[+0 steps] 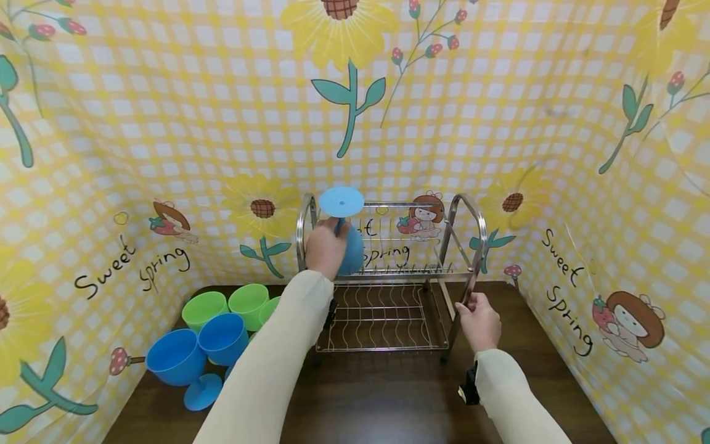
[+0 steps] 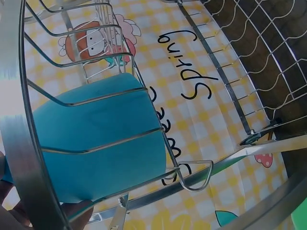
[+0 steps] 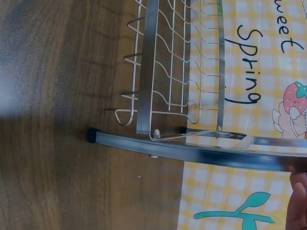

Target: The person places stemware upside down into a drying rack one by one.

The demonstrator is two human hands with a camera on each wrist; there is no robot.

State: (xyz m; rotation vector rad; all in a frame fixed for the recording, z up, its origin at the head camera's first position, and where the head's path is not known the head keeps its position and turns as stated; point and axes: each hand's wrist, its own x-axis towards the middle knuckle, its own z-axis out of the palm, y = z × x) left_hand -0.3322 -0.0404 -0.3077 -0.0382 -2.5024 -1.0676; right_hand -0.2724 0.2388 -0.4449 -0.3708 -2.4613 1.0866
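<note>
"Blue plastic, I'd guess, that goblet point(image 1: 352, 254) near the middle of the frame. How is it placed?"

"Upside down, foot uppermost, at the left end of the metal rack's point(image 1: 383, 277) upper tier. The left wrist view shows its bowl behind the wires; whether it bears on them I can't tell."

"And the hold?"

"The left hand point(image 1: 326, 248) has its thumb and fingers clamped on the stem, just under the foot. The right hand point(image 1: 481, 324), right of centre, pinches the rack's upright."

"How would it handle?"

"Light, I'd think, and stiff; unlikely to shatter, though the rim might scuff on wire. The bowl looks smooth enough to slide in a loose grip. The stem seems the best place to take it: slim, with the foot flaring above it to check a slip."

"Any others?"

"Two more blue goblets point(image 1: 176, 359) and some green cups point(image 1: 205, 311) at lower left, mouths up, close together, partly hidden by the left sleeve point(image 1: 272, 364)."

"What's underneath?"

"A dark brown wood-grain tabletop point(image 1: 399, 394), with a soft sheen at bottom centre. It looks hard and flat."

"And the room?"

"Cloth point(image 1: 222, 123) closes in the back and both sides: yellow-and-white checks, big sunflowers point(image 1: 339, 28), one at top centre, and 'Sweet Spring' lettered at left and right."
</note>
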